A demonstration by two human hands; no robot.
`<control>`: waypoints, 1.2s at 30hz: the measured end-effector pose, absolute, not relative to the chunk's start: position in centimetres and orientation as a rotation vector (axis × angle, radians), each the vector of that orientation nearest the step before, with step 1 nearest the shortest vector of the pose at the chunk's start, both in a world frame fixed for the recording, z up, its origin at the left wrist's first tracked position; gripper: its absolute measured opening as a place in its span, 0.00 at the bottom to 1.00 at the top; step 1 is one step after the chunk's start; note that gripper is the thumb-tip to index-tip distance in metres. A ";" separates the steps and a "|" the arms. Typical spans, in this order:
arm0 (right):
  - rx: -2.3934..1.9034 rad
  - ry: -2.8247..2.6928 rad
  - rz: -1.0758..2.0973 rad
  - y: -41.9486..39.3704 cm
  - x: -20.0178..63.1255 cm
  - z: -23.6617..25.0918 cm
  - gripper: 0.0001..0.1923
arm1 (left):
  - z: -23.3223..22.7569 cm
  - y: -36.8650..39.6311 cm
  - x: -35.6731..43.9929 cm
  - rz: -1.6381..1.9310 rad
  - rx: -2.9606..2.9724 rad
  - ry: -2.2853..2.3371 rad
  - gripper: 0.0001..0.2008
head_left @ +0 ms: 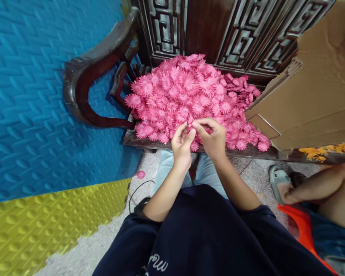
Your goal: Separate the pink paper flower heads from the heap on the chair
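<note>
At the centre of the frame, the left hand (181, 149) and right hand (214, 138) meet fingertip to fingertip, the grip of each pinched on a pink flower (190, 120); exact contact is too small to tell. Just beyond, a pile (184, 92) of similar flowers covers the bench (132, 137), reaching its front edge, so a brush of either hand could tip some off. One stray flower (140, 174) lies on the floor (94, 249), lower left. Uneven pulling might tear petals; a slack pinch could lose the flower among its lookalikes. Cardboard (313, 92) at right, if nudged, might shove the pile.
</note>
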State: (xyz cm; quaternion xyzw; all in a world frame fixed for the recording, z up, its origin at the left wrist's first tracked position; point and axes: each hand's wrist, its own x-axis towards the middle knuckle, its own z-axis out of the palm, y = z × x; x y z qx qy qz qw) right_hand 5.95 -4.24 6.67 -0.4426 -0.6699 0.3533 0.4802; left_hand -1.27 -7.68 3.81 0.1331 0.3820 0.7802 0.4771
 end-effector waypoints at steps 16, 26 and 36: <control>-1.137 -1.540 0.989 -3.9 6.9 5.6 0.07 | 2.7 -7.8 -1.3 1.902 0.305 1.088 0.11; -1.094 -1.721 0.442 5.3 8.0 6.9 0.17 | 1.7 -7.8 -2.4 1.864 0.115 1.055 0.13; -1.201 -1.861 0.267 5.2 7.4 5.6 0.12 | 1.7 -7.3 -2.4 1.732 0.045 1.041 0.13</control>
